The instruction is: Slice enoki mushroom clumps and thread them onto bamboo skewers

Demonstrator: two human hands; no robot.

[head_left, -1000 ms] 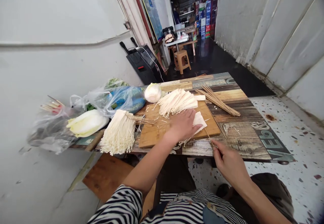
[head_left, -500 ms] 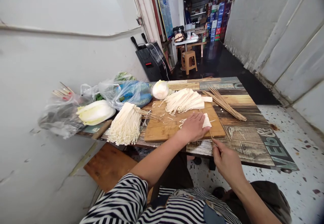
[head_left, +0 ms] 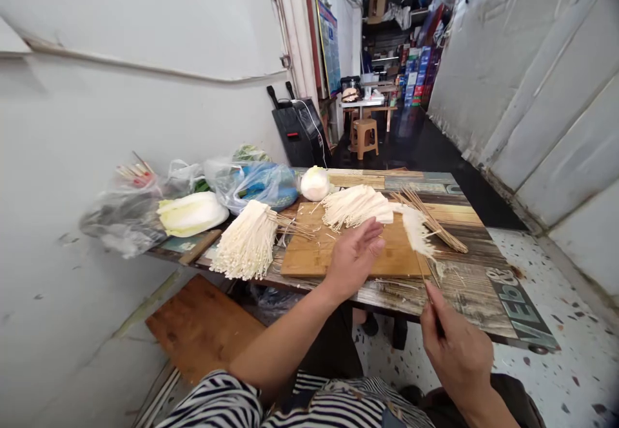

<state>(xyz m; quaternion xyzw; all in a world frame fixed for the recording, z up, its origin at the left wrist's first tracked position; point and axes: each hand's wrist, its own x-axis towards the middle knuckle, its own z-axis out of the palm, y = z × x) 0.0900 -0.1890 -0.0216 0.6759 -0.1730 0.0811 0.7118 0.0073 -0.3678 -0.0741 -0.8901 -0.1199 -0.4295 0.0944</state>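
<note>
My right hand point(head_left: 454, 338) grips the lower end of a bamboo skewer point(head_left: 422, 271) at the table's front edge. On its far end a flat bunch of enoki mushrooms point(head_left: 416, 231) is threaded, raised above the board's right side. My left hand point(head_left: 353, 257) hovers over the wooden cutting board point(head_left: 304, 260), fingers stretched out and holding nothing. Behind it lies a pile of loose enoki point(head_left: 355, 204) on the board. Left of the board, skewered enoki point(head_left: 245, 241) are stacked, their sticks pointing right over the board's edge.
Bare bamboo skewers point(head_left: 447, 231) lie right of the board. A cabbage piece point(head_left: 315, 183) sits behind it. Farther left are a halved napa cabbage point(head_left: 193, 214), a knife handle point(head_left: 200, 247) and plastic bags point(head_left: 251, 186). A black speaker point(head_left: 300, 133) leans by the wall.
My left hand has come off the enoki and opened, moving slightly left. The right hand has lifted the skewer with its enoki off the board, toward the right. The view has tilted up.
</note>
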